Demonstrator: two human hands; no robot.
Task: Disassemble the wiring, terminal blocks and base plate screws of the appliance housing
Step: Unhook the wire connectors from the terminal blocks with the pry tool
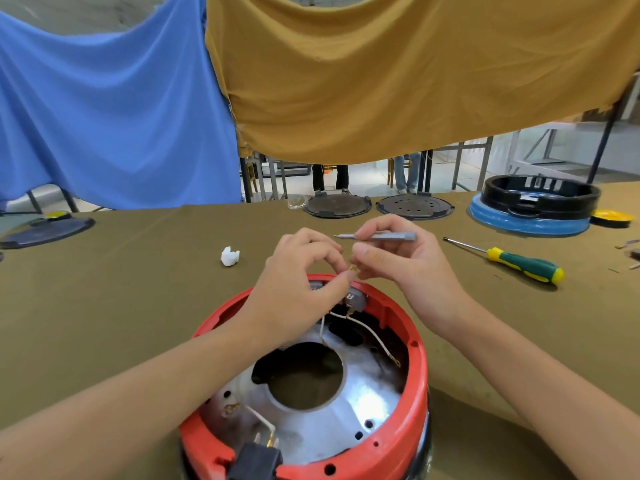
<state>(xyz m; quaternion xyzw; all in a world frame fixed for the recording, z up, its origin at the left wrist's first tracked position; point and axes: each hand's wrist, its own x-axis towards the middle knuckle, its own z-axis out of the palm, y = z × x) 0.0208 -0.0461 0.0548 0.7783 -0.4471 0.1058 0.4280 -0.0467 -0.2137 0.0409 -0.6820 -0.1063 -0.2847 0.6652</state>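
The red appliance housing [412,393] is stood on the olive tabletop [138,306], open side up, directly below both hands. The wiring step appears to be in hand: a small brass terminal [353,269] at the end of a white wire [337,315] is pinched between the fingers of the left hand [301,271] and the thumb and lower fingers of the right hand [398,261], just above the far rim. A grey metal tool [381,236] is also held in the right hand, laid across its upper fingers, so both grips are closed on something. A second white wire [375,336] with a ring lug is seen lying loose inside the housing. Next, the terminal would probably need to be worked free of its wire or connector with a steady pull. The green-and-yellow screwdriver [519,263] lies to the right, likely for the base plate screws.
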